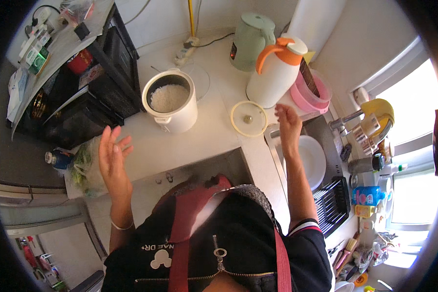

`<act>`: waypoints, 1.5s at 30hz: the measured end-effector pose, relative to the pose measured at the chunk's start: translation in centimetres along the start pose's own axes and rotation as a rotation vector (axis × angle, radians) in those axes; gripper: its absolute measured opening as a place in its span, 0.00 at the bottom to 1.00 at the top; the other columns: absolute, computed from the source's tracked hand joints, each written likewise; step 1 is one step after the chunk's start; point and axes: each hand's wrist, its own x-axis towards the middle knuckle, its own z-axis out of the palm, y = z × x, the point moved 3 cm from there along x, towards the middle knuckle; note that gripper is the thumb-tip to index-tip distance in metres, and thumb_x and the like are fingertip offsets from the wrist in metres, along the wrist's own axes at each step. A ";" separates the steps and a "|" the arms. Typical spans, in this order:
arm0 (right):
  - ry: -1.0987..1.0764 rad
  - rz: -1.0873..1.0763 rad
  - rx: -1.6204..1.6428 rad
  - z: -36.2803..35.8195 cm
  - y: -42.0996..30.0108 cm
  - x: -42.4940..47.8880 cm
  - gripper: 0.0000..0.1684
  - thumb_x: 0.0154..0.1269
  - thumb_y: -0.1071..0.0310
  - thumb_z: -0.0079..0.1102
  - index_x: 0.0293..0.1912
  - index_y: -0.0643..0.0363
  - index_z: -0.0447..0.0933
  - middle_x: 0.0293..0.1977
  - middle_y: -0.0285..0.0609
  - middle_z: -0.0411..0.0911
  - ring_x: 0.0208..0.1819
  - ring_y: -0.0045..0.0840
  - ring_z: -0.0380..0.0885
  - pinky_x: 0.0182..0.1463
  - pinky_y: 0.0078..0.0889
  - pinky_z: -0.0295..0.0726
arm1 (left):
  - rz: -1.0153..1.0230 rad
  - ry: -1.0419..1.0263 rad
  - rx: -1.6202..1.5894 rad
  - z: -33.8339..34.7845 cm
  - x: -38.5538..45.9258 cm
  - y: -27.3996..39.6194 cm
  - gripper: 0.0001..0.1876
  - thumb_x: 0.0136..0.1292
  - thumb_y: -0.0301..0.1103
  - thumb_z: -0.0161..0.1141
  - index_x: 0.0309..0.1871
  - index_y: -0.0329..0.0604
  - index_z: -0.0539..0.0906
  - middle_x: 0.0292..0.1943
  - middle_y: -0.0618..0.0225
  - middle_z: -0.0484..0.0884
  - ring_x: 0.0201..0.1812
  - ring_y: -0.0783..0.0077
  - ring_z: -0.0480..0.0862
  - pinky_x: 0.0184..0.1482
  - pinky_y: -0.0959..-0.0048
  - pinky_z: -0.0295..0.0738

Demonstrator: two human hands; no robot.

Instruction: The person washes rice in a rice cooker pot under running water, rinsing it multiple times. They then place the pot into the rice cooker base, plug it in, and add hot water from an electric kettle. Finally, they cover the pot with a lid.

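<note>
A white rice cooker (179, 118) stands uncovered on the pale counter, with white rice (169, 98) in its dark inner pot. To its right lies a round glass lid (247, 126) with a cream rim and a knob. My left hand (112, 158) is raised with its fingers apart, left of the cooker and holding nothing. Just right of the lid, beside the sink edge, hovers my right hand (289, 126); its fingers are bent and nothing shows in them. Whether the fingertips touch each other I cannot tell.
Behind the lid stand a white thermos jug (273, 82) with an orange handle and a green electric kettle (250, 43). A pink basin (308, 96) is beside them. White bowl (308, 158) and dish rack (332, 208) sit at the sink. Bagged greens (82, 169) lie left, below a black cabinet (113, 65).
</note>
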 end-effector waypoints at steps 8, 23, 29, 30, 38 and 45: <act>0.117 0.023 0.224 10.3 -2.1 10.3 0.15 0.57 0.63 0.56 0.38 0.65 0.69 0.30 0.34 0.68 0.32 0.17 0.65 0.37 0.20 0.64 | -0.259 -0.051 -0.086 -2.0 -1.1 -4.4 0.20 0.65 0.36 0.44 0.59 0.40 0.64 0.55 0.58 0.68 0.44 0.71 0.75 0.47 0.73 0.69; 0.398 -0.097 0.213 0.0 3.2 10.4 0.14 0.56 0.61 0.60 0.27 0.55 0.66 0.16 0.29 0.64 0.16 0.12 0.63 0.19 0.15 0.63 | -0.419 -0.059 -0.093 -8.1 2.2 -10.5 0.18 0.64 0.35 0.46 0.55 0.39 0.68 0.50 0.60 0.72 0.41 0.73 0.75 0.46 0.75 0.69; 0.328 -0.064 0.126 -4.0 3.0 8.9 0.11 0.60 0.61 0.56 0.31 0.57 0.68 0.19 0.31 0.67 0.19 0.14 0.67 0.24 0.17 0.68 | -0.469 -0.240 -0.122 -3.4 3.4 -10.9 0.17 0.63 0.32 0.46 0.54 0.35 0.68 0.49 0.60 0.72 0.43 0.69 0.75 0.49 0.71 0.69; 0.338 -0.062 0.128 -4.0 2.9 9.0 0.11 0.60 0.61 0.56 0.31 0.57 0.68 0.20 0.31 0.68 0.19 0.14 0.67 0.25 0.17 0.69 | -0.476 -0.249 -0.152 -2.6 3.5 -11.5 0.17 0.63 0.31 0.46 0.54 0.35 0.67 0.49 0.60 0.72 0.43 0.70 0.75 0.48 0.71 0.70; 0.513 -0.553 -0.525 2.1 -2.7 4.3 0.27 0.52 0.73 0.59 0.52 0.65 0.61 0.49 0.50 0.64 0.51 0.36 0.64 0.54 0.34 0.64 | -0.504 -0.283 -0.080 2.7 3.7 -11.0 0.21 0.63 0.31 0.45 0.59 0.35 0.60 0.48 0.58 0.70 0.41 0.71 0.76 0.44 0.74 0.71; 0.590 -0.248 -0.490 11.5 5.4 19.4 0.35 0.48 0.61 0.64 0.54 0.62 0.61 0.55 0.54 0.61 0.57 0.43 0.61 0.57 0.39 0.62 | -0.507 -0.111 -0.020 4.2 4.2 -10.6 0.23 0.64 0.33 0.47 0.61 0.39 0.57 0.47 0.58 0.70 0.41 0.70 0.76 0.44 0.74 0.71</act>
